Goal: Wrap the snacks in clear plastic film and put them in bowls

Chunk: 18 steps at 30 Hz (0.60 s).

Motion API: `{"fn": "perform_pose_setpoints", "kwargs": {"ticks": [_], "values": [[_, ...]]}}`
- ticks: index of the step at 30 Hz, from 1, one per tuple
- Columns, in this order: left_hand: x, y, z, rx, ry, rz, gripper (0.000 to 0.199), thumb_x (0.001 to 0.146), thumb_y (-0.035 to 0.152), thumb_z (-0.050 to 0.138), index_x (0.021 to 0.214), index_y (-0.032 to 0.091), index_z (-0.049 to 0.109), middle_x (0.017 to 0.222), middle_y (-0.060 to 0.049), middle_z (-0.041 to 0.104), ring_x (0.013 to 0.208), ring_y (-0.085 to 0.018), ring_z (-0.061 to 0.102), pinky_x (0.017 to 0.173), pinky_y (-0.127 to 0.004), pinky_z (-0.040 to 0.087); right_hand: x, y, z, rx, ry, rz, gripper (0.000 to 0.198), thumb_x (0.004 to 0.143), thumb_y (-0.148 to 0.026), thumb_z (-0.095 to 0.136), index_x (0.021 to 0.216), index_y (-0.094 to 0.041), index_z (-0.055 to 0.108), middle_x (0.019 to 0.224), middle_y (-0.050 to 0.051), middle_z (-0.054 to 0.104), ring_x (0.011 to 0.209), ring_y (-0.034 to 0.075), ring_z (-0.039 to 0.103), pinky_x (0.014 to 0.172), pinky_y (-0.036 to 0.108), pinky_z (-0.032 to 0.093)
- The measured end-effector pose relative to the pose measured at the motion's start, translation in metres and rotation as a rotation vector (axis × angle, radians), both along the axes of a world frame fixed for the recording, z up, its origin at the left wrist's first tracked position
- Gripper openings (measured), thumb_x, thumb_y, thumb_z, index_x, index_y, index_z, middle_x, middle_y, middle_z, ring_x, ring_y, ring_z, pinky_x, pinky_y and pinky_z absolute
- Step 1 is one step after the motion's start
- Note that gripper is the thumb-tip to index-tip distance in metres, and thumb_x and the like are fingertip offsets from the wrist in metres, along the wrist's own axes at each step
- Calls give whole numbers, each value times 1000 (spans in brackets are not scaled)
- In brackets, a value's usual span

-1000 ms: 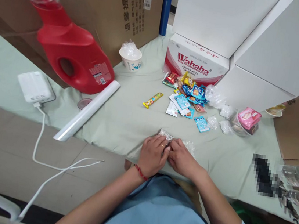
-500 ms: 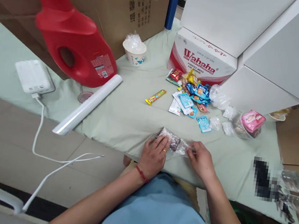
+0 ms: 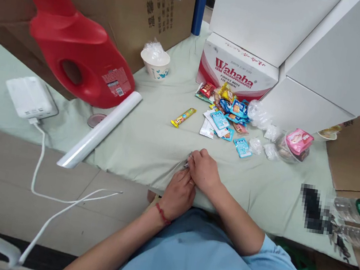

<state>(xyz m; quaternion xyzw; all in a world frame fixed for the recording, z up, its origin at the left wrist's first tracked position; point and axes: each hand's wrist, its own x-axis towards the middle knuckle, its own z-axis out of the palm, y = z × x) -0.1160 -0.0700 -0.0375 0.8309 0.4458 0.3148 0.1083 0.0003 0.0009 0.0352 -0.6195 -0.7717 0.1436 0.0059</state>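
Observation:
My left hand (image 3: 178, 195) and my right hand (image 3: 204, 170) are pressed together near the front edge of the table. Both are closed around a dark item wrapped in clear plastic (image 3: 187, 163), which they mostly hide. Only a small crinkled, shiny part of it shows at my fingertips. My right hand lies just beyond and right of my left, with the fingers bent over the wrapping. A yellow snack stick (image 3: 183, 117) lies beyond my hands. Several blue snack packets (image 3: 219, 120) are heaped further back.
Crumpled clear plastic (image 3: 259, 115) and a plastic tub with a pink packet (image 3: 298, 142) are at the right. To the left are a white roll (image 3: 100, 130), a red detergent bottle (image 3: 84, 56), a paper cup (image 3: 156, 67) and a power bank (image 3: 31, 97). A Wahaha box (image 3: 238, 67) stands behind.
My right hand has moved left from the wrap's loose right end to beside my left hand. The right part of the wrapped item is now folded in and covered. The view has shifted slightly.

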Motion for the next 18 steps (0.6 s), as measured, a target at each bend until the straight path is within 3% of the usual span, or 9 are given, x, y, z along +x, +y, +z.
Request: {"fn": "perform_pose_setpoints", "kwargs": {"ticks": [4, 6, 9, 12, 16, 18], "values": [[-28, -21, -2, 16, -128, -39, 47, 89, 5, 49, 133, 19, 61, 124, -13, 72, 125, -27, 63, 108, -51, 52, 3, -18, -13, 133, 54, 74, 47, 99, -57, 59, 123, -17, 58, 115, 18, 57, 107, 32, 54, 87, 43, 49], [-38, -29, -1, 22, -159, -5, 43, 90, 4, 50, 126, 22, 62, 122, -11, 73, 118, -25, 66, 106, -49, 54, 2, -20, -18, 140, 48, 70, 51, 94, -57, 66, 125, -17, 57, 116, 18, 57, 107, 33, 52, 88, 45, 49], [-46, -32, 7, 30, -216, 78, 32, 91, 4, 53, 113, 23, 65, 118, -9, 74, 110, -22, 69, 97, -43, 57, -2, -16, -19, 123, 14, 17, 34, 94, -43, 70, 116, -20, 60, 113, 15, 59, 105, 31, 53, 85, 41, 50], [-46, -25, 21, -7, -305, 146, 26, 94, 6, 53, 110, 24, 66, 117, -8, 73, 109, -20, 69, 95, -39, 57, 5, -16, -8, 121, 77, -21, 15, 97, -29, 62, 110, -21, 63, 111, 14, 61, 102, 29, 56, 82, 38, 50], [-39, -12, 37, -194, -459, 222, 21, 100, 20, 54, 116, 25, 67, 125, -8, 68, 118, -21, 65, 103, -40, 55, 42, -22, 14, 128, 533, -89, 24, 98, -30, 56, 118, -20, 66, 111, 11, 67, 97, 23, 63, 84, 35, 52], [-32, -3, 40, -324, -568, 250, 26, 101, 30, 55, 124, 24, 64, 133, -11, 64, 126, -23, 62, 107, -42, 54, 65, -24, 18, 10, 835, -152, 27, 100, -36, 55, 118, -21, 67, 108, 8, 72, 92, 20, 66, 84, 33, 54]]}}
